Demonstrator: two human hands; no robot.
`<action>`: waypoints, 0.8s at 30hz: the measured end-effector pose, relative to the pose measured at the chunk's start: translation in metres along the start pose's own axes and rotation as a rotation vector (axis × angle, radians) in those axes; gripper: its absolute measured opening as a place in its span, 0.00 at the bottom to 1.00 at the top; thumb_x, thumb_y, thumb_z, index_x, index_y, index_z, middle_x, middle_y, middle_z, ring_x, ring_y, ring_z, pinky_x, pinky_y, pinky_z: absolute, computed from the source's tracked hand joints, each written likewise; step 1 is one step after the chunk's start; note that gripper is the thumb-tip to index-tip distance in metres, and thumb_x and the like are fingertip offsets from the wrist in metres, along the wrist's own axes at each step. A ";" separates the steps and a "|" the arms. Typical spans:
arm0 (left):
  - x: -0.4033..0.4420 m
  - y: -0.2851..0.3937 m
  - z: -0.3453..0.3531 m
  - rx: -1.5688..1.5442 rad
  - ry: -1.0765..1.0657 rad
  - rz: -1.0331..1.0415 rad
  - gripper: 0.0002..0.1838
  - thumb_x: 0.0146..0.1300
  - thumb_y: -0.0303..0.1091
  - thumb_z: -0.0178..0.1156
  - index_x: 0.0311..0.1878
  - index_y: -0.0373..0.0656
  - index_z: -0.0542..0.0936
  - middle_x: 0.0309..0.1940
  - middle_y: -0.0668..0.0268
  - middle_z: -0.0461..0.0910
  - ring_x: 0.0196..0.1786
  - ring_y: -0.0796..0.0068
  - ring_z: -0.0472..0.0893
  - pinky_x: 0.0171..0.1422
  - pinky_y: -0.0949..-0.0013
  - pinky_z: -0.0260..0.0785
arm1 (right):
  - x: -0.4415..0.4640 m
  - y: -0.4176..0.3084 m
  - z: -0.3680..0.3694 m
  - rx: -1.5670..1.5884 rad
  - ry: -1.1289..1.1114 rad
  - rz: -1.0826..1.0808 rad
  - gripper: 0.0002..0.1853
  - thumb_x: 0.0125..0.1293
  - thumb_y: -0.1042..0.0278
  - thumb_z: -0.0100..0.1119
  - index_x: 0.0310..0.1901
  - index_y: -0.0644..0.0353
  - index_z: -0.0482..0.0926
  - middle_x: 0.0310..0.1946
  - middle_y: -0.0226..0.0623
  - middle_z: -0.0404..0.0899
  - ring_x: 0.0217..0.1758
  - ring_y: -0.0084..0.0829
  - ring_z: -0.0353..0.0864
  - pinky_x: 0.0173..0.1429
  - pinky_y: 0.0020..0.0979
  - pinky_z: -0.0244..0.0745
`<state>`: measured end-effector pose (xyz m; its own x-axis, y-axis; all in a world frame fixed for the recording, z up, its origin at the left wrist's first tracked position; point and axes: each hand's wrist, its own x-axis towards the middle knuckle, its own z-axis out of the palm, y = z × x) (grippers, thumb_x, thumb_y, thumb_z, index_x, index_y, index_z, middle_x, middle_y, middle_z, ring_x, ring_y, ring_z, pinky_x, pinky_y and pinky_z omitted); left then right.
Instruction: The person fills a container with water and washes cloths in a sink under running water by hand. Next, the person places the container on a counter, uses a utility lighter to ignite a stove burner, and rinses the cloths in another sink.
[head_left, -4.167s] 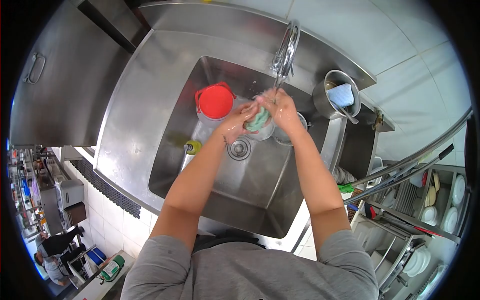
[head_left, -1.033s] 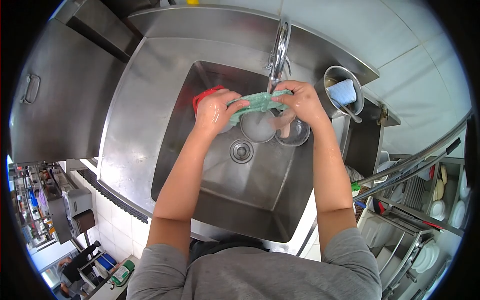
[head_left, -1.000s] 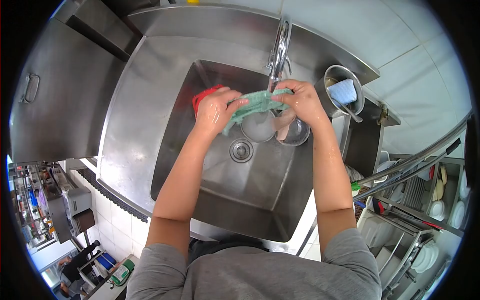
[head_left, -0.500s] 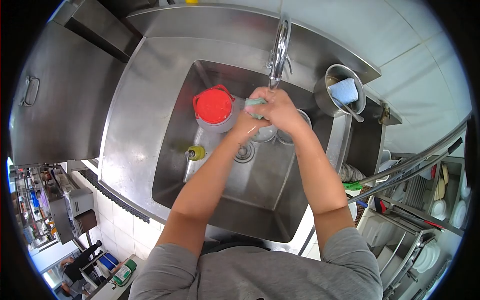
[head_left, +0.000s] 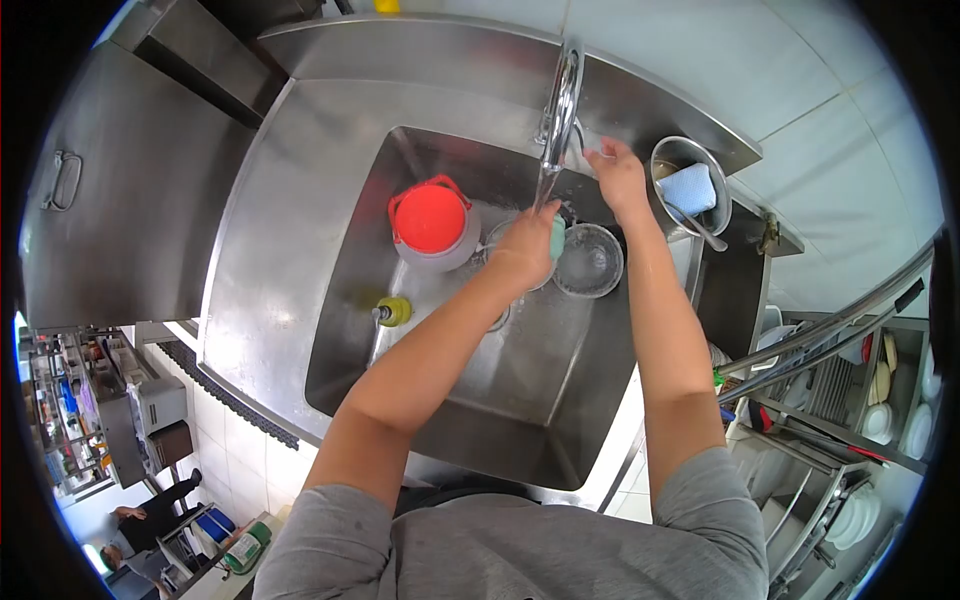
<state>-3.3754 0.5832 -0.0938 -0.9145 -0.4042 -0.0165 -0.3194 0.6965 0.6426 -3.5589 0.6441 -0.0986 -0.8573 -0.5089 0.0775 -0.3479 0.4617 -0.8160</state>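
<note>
Water runs from the chrome faucet (head_left: 563, 95) over my left hand (head_left: 526, 246), whose fingers are closed round a pale green sponge or cloth (head_left: 557, 240). Beneath that hand is a bowl, mostly hidden, and beside it a clear round bowl (head_left: 588, 262) with water in it. My right hand (head_left: 620, 180) is raised by the faucet lever (head_left: 579, 132), fingers loosely bent and apart, holding nothing visible. It looks close to the lever; contact cannot be made out. A white tub with a red lid (head_left: 431, 219) stands in the sink to the left.
A yellow-green bottle (head_left: 394, 311) lies in the steel sink (head_left: 470, 440). On the right ledge, a metal pot (head_left: 664, 150) holds a blue sponge (head_left: 688, 188) and a spoon (head_left: 707, 236). Dish racks (head_left: 800, 470) stand at the right. Another person (head_left: 150, 530) is far off at lower left.
My hands have parted. The right one has moved up and right toward the faucet lever. My left hand keeps the green sponge or cloth under the water, and the clear bowl is now uncovered.
</note>
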 end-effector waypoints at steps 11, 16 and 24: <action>0.000 0.022 -0.052 0.064 -0.063 0.123 0.23 0.43 0.14 0.51 0.47 0.40 0.66 0.46 0.48 0.69 0.50 0.45 0.71 0.50 0.53 0.66 | 0.029 -0.005 0.016 0.618 -0.252 0.452 0.18 0.60 0.64 0.57 0.48 0.64 0.67 0.26 0.33 0.73 0.23 0.25 0.71 0.28 0.26 0.69; 0.004 0.013 -0.050 -0.009 -0.009 0.226 0.25 0.44 0.12 0.48 0.49 0.41 0.64 0.47 0.48 0.69 0.52 0.44 0.69 0.53 0.53 0.64 | 0.029 -0.033 0.020 0.606 -0.005 0.320 0.13 0.60 0.72 0.51 0.46 0.64 0.67 0.28 0.36 0.73 0.28 0.25 0.73 0.33 0.26 0.72; 0.005 0.024 -0.067 -0.111 0.049 0.171 0.25 0.43 0.10 0.47 0.48 0.40 0.66 0.47 0.50 0.70 0.54 0.48 0.68 0.54 0.54 0.63 | 0.026 -0.037 0.008 0.886 -0.035 0.244 0.16 0.59 0.80 0.44 0.50 0.70 0.65 0.34 0.45 0.74 0.34 0.31 0.76 0.38 0.28 0.74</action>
<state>-3.3708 0.5581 -0.0271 -0.9390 -0.3163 0.1354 -0.1292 0.6888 0.7133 -3.5656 0.6082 -0.0709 -0.8517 -0.4990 -0.1601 0.2714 -0.1588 -0.9493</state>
